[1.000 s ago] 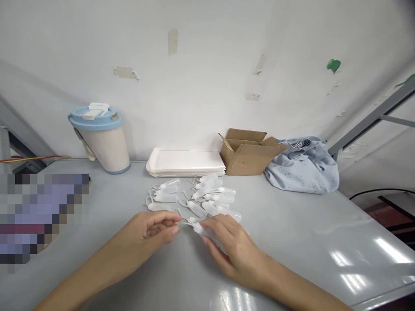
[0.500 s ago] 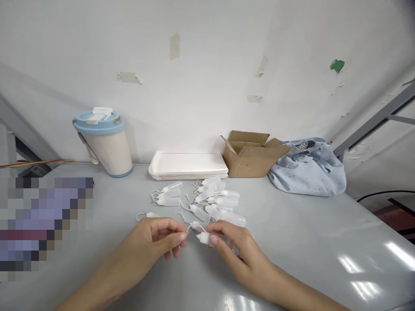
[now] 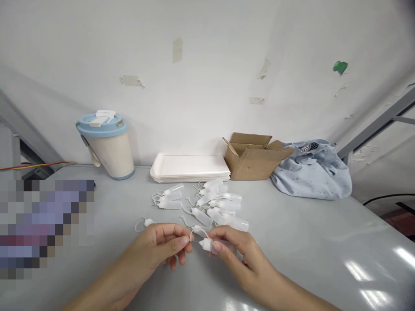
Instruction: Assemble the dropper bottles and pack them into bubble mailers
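Observation:
My right hand (image 3: 238, 250) is closed around a small translucent plastic squeeze bottle (image 3: 205, 245), whose white pointed nozzle faces left. A thin white strap (image 3: 200, 231) arches from the bottle's neck over to my left hand (image 3: 171, 246), which pinches its end between thumb and fingertips. A fine line, perhaps a needle, reaches from the nozzle towards those fingertips. What sits at the strap's end is hidden. Just beyond my hands lies a loose pile of similar bottles (image 3: 201, 217), each with a strap. Another bottle (image 3: 148, 222) lies partly behind my left hand.
Along the wall stand a cream tumbler (image 3: 113, 151) with a blue lid, a stack of white trays (image 3: 191, 166), an open cardboard box (image 3: 256, 164) and a bundled light-blue cloth (image 3: 311, 175). A pixelated patch (image 3: 42, 229) covers the grey table's left side.
My left hand's pinch and the strap's end have come level with the nozzle, and the fine line between them now shows. The whole view has shifted slightly.

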Demonstrator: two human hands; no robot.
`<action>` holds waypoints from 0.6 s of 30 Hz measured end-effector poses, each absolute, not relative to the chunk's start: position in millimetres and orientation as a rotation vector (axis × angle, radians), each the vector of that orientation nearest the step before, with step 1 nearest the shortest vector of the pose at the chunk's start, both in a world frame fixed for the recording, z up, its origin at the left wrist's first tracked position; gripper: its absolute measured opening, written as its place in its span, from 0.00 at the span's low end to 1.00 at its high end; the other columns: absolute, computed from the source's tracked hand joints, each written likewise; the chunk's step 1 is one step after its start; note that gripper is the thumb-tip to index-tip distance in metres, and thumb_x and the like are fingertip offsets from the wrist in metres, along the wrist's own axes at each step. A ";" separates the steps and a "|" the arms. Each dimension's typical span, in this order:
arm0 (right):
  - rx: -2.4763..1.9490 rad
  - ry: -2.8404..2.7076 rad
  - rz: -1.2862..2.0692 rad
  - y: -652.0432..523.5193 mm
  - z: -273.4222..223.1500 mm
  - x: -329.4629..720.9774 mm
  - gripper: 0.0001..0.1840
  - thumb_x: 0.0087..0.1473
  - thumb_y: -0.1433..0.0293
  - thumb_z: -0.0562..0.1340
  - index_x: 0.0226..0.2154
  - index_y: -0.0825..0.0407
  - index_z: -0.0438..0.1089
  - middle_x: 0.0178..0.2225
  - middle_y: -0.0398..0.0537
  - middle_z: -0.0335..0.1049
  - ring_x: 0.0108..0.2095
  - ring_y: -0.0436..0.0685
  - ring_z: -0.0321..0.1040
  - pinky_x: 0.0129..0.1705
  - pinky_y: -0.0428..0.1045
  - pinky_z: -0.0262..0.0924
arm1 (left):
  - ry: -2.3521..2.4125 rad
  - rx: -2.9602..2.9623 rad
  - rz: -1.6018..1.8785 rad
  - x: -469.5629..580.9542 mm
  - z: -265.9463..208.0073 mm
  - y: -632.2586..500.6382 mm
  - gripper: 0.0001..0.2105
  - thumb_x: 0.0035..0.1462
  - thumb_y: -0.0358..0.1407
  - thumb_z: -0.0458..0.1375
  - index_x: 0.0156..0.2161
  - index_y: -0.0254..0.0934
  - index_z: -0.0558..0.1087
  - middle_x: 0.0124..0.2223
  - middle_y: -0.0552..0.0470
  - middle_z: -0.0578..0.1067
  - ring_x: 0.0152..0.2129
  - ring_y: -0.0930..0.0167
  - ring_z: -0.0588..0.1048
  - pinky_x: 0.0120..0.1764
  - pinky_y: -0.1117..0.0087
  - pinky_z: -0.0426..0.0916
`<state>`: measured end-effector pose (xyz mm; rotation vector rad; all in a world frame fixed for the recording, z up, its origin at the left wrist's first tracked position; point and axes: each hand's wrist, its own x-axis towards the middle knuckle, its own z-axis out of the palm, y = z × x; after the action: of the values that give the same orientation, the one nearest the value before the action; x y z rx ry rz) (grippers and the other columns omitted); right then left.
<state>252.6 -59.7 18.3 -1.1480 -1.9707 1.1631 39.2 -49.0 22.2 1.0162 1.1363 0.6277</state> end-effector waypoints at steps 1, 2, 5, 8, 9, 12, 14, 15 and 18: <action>-1.147 -1.978 1.158 -59.6 18.3 252.4 0.12 0.63 0.64 0.52 0.39 0.50 0.69 0.33 0.44 0.72 0.34 0.52 0.68 0.31 0.45 0.60 | 1.129 1.004 0.632 39.5 22.0 -48.8 0.15 0.48 0.48 0.63 0.31 0.36 0.75 0.29 0.54 0.74 0.25 0.73 0.68 0.29 0.73 0.62; -1.151 -1.980 1.154 -59.4 18.4 252.2 0.12 0.63 0.64 0.52 0.39 0.50 0.69 0.32 0.44 0.72 0.34 0.52 0.68 0.32 0.45 0.60 | 1.118 0.990 0.635 39.7 21.7 -48.4 0.15 0.47 0.48 0.64 0.31 0.36 0.75 0.29 0.54 0.73 0.25 0.73 0.68 0.29 0.73 0.62; -1.162 -1.982 1.150 -58.9 18.5 251.6 0.11 0.63 0.65 0.53 0.38 0.50 0.69 0.32 0.44 0.72 0.33 0.52 0.68 0.32 0.45 0.60 | 1.076 0.942 0.634 39.6 19.6 -47.0 0.17 0.44 0.49 0.66 0.30 0.36 0.74 0.28 0.55 0.73 0.23 0.74 0.68 0.27 0.74 0.62; -1.142 -1.989 1.146 -58.7 17.9 251.1 0.11 0.63 0.65 0.52 0.38 0.50 0.69 0.32 0.44 0.72 0.33 0.52 0.68 0.34 0.46 0.60 | 1.052 0.946 0.624 38.9 17.4 -46.3 0.17 0.45 0.49 0.66 0.29 0.35 0.74 0.27 0.55 0.73 0.23 0.75 0.67 0.27 0.75 0.62; -1.137 -1.995 1.140 -58.7 17.6 251.0 0.11 0.63 0.65 0.52 0.38 0.50 0.69 0.32 0.44 0.72 0.33 0.52 0.68 0.34 0.46 0.60 | 1.056 0.948 0.619 38.9 16.8 -46.3 0.17 0.45 0.49 0.65 0.29 0.36 0.74 0.27 0.55 0.73 0.23 0.75 0.68 0.28 0.75 0.62; -1.147 -2.007 1.099 -58.6 17.4 250.5 0.12 0.63 0.65 0.52 0.37 0.51 0.69 0.31 0.44 0.72 0.32 0.52 0.68 0.33 0.46 0.60 | 1.090 0.942 0.630 40.1 14.6 -46.9 0.18 0.42 0.50 0.66 0.30 0.36 0.75 0.27 0.55 0.73 0.22 0.74 0.68 0.27 0.74 0.61; -1.142 -2.010 1.065 -58.2 17.4 250.4 0.13 0.62 0.65 0.52 0.37 0.51 0.69 0.30 0.45 0.72 0.31 0.52 0.68 0.33 0.46 0.60 | 1.102 0.950 0.642 41.3 12.2 -47.0 0.20 0.40 0.52 0.66 0.30 0.36 0.75 0.27 0.54 0.74 0.21 0.74 0.67 0.25 0.74 0.61; -1.134 -2.011 1.055 -57.9 17.4 250.3 0.13 0.62 0.65 0.52 0.36 0.51 0.69 0.30 0.45 0.72 0.31 0.52 0.68 0.32 0.46 0.60 | 1.102 0.954 0.643 41.7 10.8 -46.8 0.21 0.39 0.53 0.66 0.30 0.36 0.75 0.27 0.54 0.74 0.21 0.74 0.67 0.25 0.74 0.61; -1.107 -2.017 1.038 -57.1 16.4 250.0 0.13 0.62 0.65 0.52 0.36 0.51 0.70 0.30 0.45 0.73 0.30 0.52 0.68 0.33 0.46 0.61 | 1.072 0.941 0.646 41.8 7.3 -45.6 0.22 0.38 0.54 0.67 0.29 0.36 0.75 0.26 0.55 0.74 0.20 0.75 0.67 0.24 0.75 0.60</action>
<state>250.0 -57.1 16.4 -1.1066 -2.0171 1.0384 41.8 -45.6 7.3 0.9412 1.0721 0.6458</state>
